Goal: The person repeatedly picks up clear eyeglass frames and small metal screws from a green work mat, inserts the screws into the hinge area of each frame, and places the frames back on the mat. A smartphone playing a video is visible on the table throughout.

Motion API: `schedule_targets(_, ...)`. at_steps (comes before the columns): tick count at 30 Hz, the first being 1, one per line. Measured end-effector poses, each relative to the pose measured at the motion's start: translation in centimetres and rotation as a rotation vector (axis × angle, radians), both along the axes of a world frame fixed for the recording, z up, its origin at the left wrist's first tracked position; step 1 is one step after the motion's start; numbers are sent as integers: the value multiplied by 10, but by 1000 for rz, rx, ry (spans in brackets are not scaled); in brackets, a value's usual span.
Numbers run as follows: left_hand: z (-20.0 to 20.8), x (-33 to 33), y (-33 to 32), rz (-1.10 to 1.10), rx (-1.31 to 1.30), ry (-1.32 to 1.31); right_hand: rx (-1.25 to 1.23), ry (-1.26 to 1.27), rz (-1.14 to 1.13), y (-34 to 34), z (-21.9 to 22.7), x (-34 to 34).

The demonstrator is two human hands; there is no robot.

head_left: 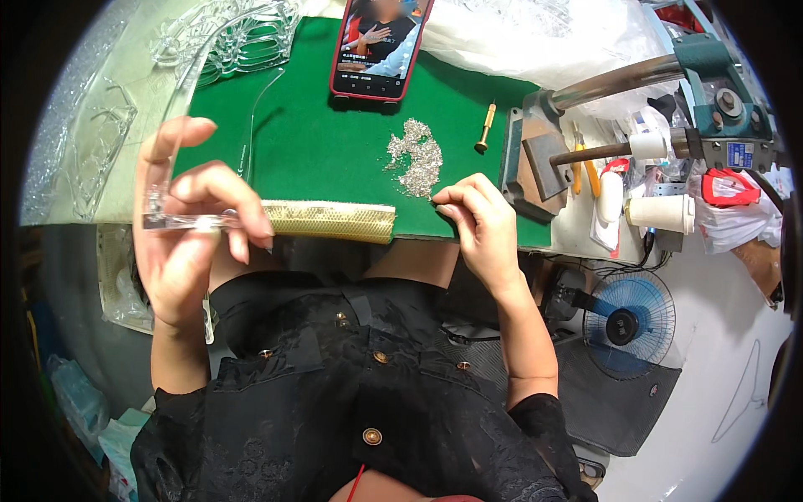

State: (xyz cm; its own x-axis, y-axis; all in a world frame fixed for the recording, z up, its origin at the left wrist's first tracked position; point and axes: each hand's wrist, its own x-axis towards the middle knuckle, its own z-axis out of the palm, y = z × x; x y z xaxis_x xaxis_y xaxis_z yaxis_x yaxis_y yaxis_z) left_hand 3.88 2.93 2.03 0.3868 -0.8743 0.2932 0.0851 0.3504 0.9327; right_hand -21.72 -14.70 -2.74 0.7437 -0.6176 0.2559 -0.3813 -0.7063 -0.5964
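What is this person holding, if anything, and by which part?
The left hand holds a clear plastic frame near its corner. The right hand pinches beside the tiny metal pieces; whether it grips one can't be told.

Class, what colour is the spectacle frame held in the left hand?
The spectacle frame is clear and colourless, seen in the head view.

Clear plastic and bright metal are glinting against matt green.
Clear frame (188, 222) is looking smooth, glossy, transparent; piled frames (242, 42) are showing the same plastic finish. Green surface (326, 151) is reading matt. Tiny pieces (425, 163) are sparkling like silvery metal. Gold roll (330, 221) is showing a rough, meshed sheen. Screwdriver (486, 130) is shining brassy. Press column (619, 81) is gleaming, smooth metal. Plastic sheeting (527, 38) is looking crinkled, translucent.
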Motion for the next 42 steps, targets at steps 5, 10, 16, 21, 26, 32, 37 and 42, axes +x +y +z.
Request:
schedule_targets(5, 0, -10, -6, 23, 23, 34, -3, 40, 57, -3, 1, 6)
schedule_targets(10, -7, -11, -9, 12, 21, -11, 99, 2, 41, -5, 1, 3)
schedule_targets(16, -17, -12, -9, -13, 22, -108, 126, -23, 63, -10, 3, 4)
schedule_targets(21, -16, -18, -13, -9, 39, -90, 96, 18, 32, -7, 3, 11)
schedule_targets(26, -19, -18, -11, -8, 16, -69, 38, -10, -3, 0, -1, 9)
schedule_targets(32, -18, -17, -12, -38, 26, -46, -157, 47, 26, 4, 1, 11)
schedule_targets(37, -14, -21, -13, -22, 17, -46, -244, 101, 34, 7, 0, 16)
schedule_targets(42, -10, -28, -19, -107, 15, -83, -207, 116, 10, 8, -1, 12)
